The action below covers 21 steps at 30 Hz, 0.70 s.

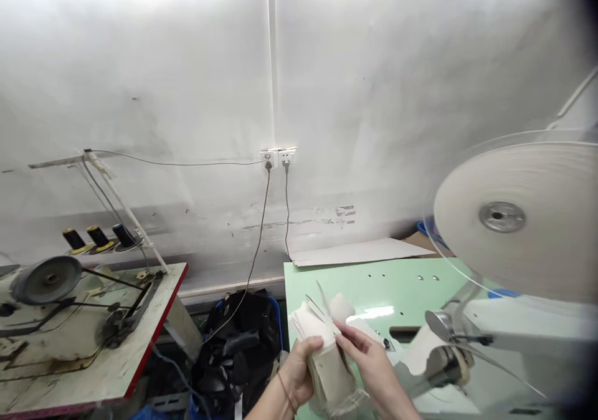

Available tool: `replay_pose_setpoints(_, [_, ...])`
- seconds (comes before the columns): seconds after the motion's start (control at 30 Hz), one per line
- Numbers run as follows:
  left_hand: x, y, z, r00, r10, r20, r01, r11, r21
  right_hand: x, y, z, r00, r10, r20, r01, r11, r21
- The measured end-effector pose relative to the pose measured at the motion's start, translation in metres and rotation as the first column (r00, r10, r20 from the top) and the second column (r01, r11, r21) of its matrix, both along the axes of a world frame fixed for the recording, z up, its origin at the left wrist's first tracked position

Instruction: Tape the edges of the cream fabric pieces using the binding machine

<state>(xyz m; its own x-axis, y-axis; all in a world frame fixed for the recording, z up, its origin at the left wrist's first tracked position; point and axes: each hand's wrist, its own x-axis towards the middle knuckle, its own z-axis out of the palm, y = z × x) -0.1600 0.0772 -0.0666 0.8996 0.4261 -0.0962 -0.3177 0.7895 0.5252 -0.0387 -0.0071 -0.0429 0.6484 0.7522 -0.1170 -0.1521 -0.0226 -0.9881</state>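
Note:
My left hand is wrapped round a stack of off-white flat pieces, its thumb lying on top. Whether they are cloth, foam or card I cannot tell. The far ends of the stack fan apart. My right hand has its thumb and fingers pinched at the stack's right edge, where one thin piece stands up from the others. The stack is held above the near part of a pale green table.
At right, a white machine stands under a large reel of white tape. On the left is a sewing machine with thread cones. Between the tables sits a bin of black items. Cables hang from wall sockets.

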Motion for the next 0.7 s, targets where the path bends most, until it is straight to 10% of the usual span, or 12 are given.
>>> replay_pose_setpoints(0.23, [-0.030,-0.052,0.023,0.967,0.229,-0.115,-0.208,0.964,0.166,-0.027,-0.055,0.007,0.979,-0.193,-0.064,0.193,0.981,-0.004])
replay_pose_setpoints(0.33, [-0.033,-0.081,0.023,0.955,0.282,-0.097,-0.261,0.948,0.184,-0.061,-0.076,0.005,0.964,-0.159,0.212,0.153,0.987,0.041])
replay_pose_setpoints(0.47, [-0.038,-0.114,0.019,0.978,0.204,-0.040,-0.201,0.977,0.066,-0.083,-0.110,0.005,0.829,-0.042,0.558,0.026,0.999,0.037])
replay_pose_setpoints(0.7, [-0.044,-0.144,0.028,0.998,-0.023,-0.066,0.036,0.977,0.210,-0.043,-0.163,0.010,0.966,-0.036,0.258,0.041,0.999,-0.015])
